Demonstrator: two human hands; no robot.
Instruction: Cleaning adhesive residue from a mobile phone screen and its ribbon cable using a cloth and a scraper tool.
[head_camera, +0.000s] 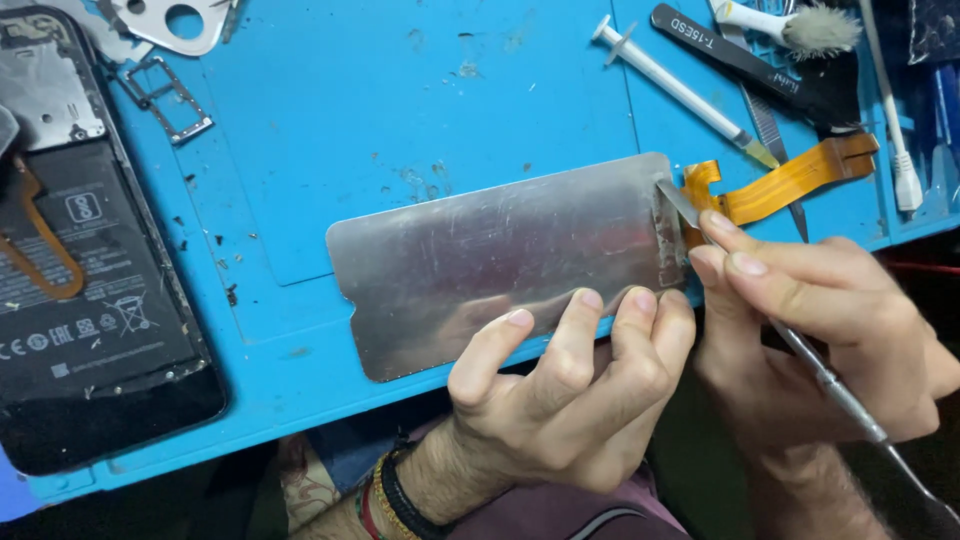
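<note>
Prying: I am working the flat tip of a thin steel spudger (760, 310) under the right end of the scuffed silver metal backing of a phone display panel (510, 255), which lies on the blue silicone work mat (330, 100) at the near edge of the table.
Left hand (560, 390): my fingers (585, 305) are spread and pressing down on the panel's near edge; they are closed round nothing, only pinning it flat.
Right hand (810, 310): my fingers are pinched shut on the spudger like a pen, thumb and forefinger close to the blade.
Doing it well: I judge the blade should stay shallow and nearly flat, easing along the edge with small levering, while the left hand holds the panel from sliding.
Care: the orange flex ribbon (790, 180) leaves that same end, just beside the blade, so a slip could nick it.
Opened phone: a black phone body with its back off (90, 260) lies at the left, its black battery and boards showing inside.
Tool tray: the mat's far right compartment holds a white syringe (680, 90), black-handled tweezers (740, 60) and a small brush (800, 28).
</note>
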